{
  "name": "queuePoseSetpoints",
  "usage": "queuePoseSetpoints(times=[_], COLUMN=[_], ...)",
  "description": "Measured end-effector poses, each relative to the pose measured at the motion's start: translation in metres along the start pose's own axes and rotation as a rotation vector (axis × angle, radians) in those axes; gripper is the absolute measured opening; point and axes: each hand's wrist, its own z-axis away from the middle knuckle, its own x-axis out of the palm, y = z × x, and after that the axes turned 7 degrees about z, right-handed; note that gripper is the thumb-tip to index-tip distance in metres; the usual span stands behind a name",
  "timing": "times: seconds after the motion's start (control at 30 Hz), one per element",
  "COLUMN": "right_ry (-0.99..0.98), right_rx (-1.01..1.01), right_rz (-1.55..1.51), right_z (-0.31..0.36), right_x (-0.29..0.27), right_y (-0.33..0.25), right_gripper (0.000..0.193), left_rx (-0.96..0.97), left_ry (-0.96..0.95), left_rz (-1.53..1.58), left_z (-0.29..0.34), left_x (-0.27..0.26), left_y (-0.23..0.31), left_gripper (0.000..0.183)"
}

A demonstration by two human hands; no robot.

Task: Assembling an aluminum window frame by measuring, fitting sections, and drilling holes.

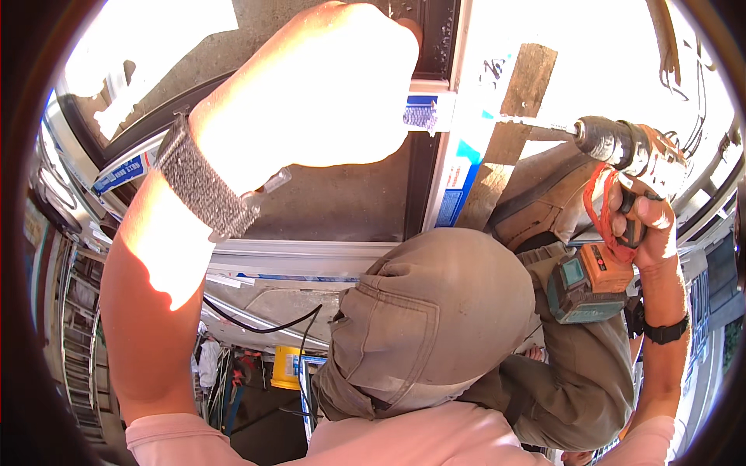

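My right hand is closed round the handle of a cordless drill, its orange and dark battery pack below. A red strip hangs round the drill's handle. The drill lies level, and its long bit points left, the tip at the side of a white window frame. My left hand, washed out by sunlight, is closed over the frame's crossbar; what its fingers hold, if anything, is hidden. Blue printed film shows on the crossbar beside it.
A wooden board lies along the frame's right side, under the bit. My bent knee is close below the frame. A black cable crosses under the frame. A yellow container and a ladder-like rack are lower left.
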Motion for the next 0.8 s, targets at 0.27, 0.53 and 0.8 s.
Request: queuePoseSetpoints(times=[0.27,0.53,0.8], right_ry=[-0.027,-0.112,-0.221], right_rx=[0.065,0.1,0.306], right_rz=[-0.056,-0.228,-0.371], right_z=[-0.004,-0.012,-0.015], right_x=[-0.002,-0.001,0.006], right_y=[0.0,0.004,-0.009], right_gripper=[0.063,0.049,0.04], left_rx=[0.006,-0.126,-0.245], left_ry=[-0.067,-0.087,-0.032], left_rz=[0.212,0.006,-0.064], left_z=[-0.003,0.005,0.028], left_x=[0.003,0.007,0.002], left_y=[-0.013,0.0,-0.002], left_gripper=[0.039,0.06,0.061])
